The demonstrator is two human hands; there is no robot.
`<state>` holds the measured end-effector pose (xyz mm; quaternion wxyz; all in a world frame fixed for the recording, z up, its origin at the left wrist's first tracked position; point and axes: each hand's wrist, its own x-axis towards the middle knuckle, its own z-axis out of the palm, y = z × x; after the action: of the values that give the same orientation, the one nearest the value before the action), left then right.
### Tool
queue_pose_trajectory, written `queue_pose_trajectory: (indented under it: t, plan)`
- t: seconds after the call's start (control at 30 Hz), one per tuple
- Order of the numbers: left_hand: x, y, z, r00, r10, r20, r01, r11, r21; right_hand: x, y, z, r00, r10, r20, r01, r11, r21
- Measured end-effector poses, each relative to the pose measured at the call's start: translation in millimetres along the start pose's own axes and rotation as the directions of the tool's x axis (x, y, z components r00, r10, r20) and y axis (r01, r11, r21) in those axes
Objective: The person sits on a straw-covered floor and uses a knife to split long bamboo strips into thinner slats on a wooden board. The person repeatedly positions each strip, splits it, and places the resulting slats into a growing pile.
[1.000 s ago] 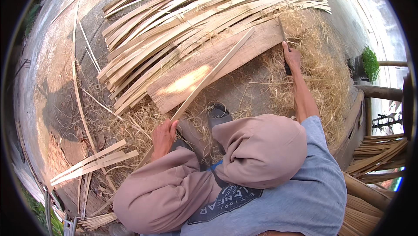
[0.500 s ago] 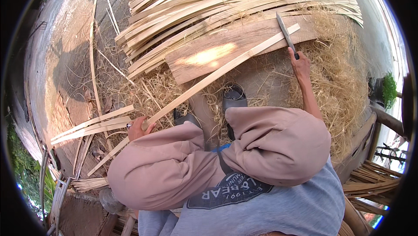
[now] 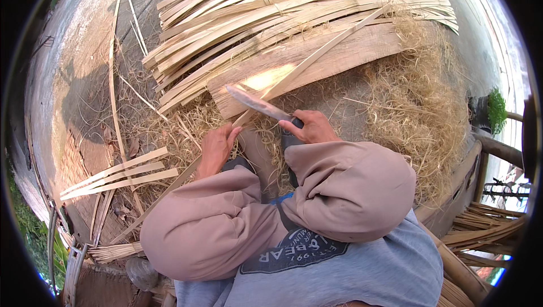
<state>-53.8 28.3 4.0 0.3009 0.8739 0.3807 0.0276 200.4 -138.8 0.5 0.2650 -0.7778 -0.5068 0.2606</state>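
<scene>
My right hand (image 3: 314, 127) is closed around the dark handle of a knife (image 3: 257, 103), just beyond my right knee. The broad blade points up and to the left and crosses over a long pale bamboo strip (image 3: 317, 54). Beside the blade's left side, my left hand (image 3: 218, 144) has its fingers closed on that strip. From there the strip slants up over the wooden board (image 3: 345, 52), and its lower part passes by my left knee. Whether the cutting edge touches the strip I cannot tell.
Many bamboo strips (image 3: 226, 35) lie in a broad pile beyond the board. Curly shavings (image 3: 418, 114) cover the ground at the right. Several short strips (image 3: 119, 171) fan out at the left. Bundled strips (image 3: 486, 228) stand at the lower right, near a potted plant (image 3: 496, 110).
My right hand has brought the knife from the strip's far end down toward my left hand. My left hand has shifted up and right, and the strip now reaches farther over the board.
</scene>
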Motion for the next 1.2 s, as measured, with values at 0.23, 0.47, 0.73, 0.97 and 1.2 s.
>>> queue_pose_trajectory:
  t: [0.23,0.47,0.73,0.97,1.2]
  plan:
    - [-6,-2,5,1.0,-0.016,-0.019,0.016,1.0,-0.006,45,114,-99,0.94,0.188,-0.283,-0.248,0.949,-0.193]
    - [-37,-10,7,0.989,-0.144,-0.035,0.148,0.981,0.129,63,182,-212,0.642,0.522,-0.562,-0.561,0.819,0.119]
    - [-19,6,10,0.995,-0.093,0.044,0.084,0.98,0.178,3,55,-22,0.939,0.32,-0.124,-0.302,0.942,0.149]
    - [-19,3,3,0.992,-0.069,0.107,0.056,0.991,0.124,-41,13,16,0.998,0.053,0.025,-0.052,0.997,-0.064]
    - [-14,6,-5,0.978,-0.125,0.164,0.132,0.991,-0.034,19,144,-98,0.902,0.255,-0.348,-0.296,0.953,-0.07]
